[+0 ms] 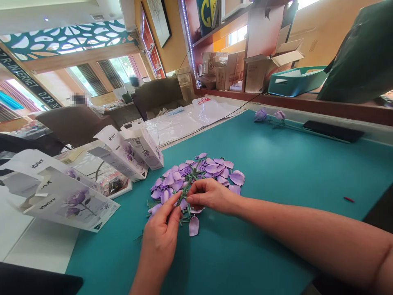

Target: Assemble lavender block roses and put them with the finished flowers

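My left hand (162, 225) pinches the lower end of a green plastic flower stem (186, 188) between thumb and forefinger. Its upper end branches out over a heap of purple plastic petals (172, 178). My right hand (211, 196) is closed at the stem's middle, fingertips pressed together on it; whether a small piece is also between them is hidden. Green stem pieces lie among the petals beneath both hands. One pale petal (193, 226) rests on the green mat just in front of the heap.
Opened white boxes with rose pictures (76, 205) stand at the left. At the back of the green mat (276, 184) lie two purple flowers (260, 115) and a black case (333, 130). A small red piece (348, 199) lies at right. People sit in the background.
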`<state>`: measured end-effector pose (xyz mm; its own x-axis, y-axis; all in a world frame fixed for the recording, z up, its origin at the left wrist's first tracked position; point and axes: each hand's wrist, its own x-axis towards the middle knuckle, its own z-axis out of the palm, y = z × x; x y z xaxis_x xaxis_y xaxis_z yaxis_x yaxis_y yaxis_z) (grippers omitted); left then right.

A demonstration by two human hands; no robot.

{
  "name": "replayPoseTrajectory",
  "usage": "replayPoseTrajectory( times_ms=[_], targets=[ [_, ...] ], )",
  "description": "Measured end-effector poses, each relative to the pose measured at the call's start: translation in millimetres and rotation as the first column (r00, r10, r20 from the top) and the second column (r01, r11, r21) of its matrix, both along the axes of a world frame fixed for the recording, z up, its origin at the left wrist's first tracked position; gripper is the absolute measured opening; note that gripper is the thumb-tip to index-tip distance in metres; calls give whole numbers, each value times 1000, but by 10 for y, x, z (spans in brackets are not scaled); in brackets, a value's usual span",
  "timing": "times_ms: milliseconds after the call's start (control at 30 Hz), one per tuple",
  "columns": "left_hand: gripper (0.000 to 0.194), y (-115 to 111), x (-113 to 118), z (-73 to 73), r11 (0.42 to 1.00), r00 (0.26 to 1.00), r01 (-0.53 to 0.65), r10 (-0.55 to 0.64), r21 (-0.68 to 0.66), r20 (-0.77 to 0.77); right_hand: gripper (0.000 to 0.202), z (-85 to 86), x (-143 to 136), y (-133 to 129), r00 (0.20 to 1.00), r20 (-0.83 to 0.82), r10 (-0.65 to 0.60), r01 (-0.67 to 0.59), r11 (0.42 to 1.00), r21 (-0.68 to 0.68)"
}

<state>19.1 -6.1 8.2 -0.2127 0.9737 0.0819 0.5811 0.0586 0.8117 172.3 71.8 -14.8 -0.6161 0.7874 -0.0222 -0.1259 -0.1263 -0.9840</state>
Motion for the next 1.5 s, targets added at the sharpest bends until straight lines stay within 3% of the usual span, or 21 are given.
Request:
replayPoseTrajectory(
  times_ms=[367, 600, 1200, 1500],
  targets=[
    [38, -7, 25, -13, 1000, 1000, -1, 1, 8, 4, 9, 31, -8, -13, 998, 55, -37, 37, 999, -7],
    [36, 0, 29, -69, 995, 994, 20, -10, 93, -106, 11, -14, -22, 3, 998, 49, -27, 29, 998, -57],
    [37, 34, 4, -156, 992, 977, 74, -53, 98, -204, 13, -17, -43, 15, 981, 178, -80, 86, 996, -26],
    [38, 46, -14, -252, 981, 948, 127, -77, 145, -309, 15, -39, -60, 8, 987, 139, -87, 95, 994, -53]
  ],
)
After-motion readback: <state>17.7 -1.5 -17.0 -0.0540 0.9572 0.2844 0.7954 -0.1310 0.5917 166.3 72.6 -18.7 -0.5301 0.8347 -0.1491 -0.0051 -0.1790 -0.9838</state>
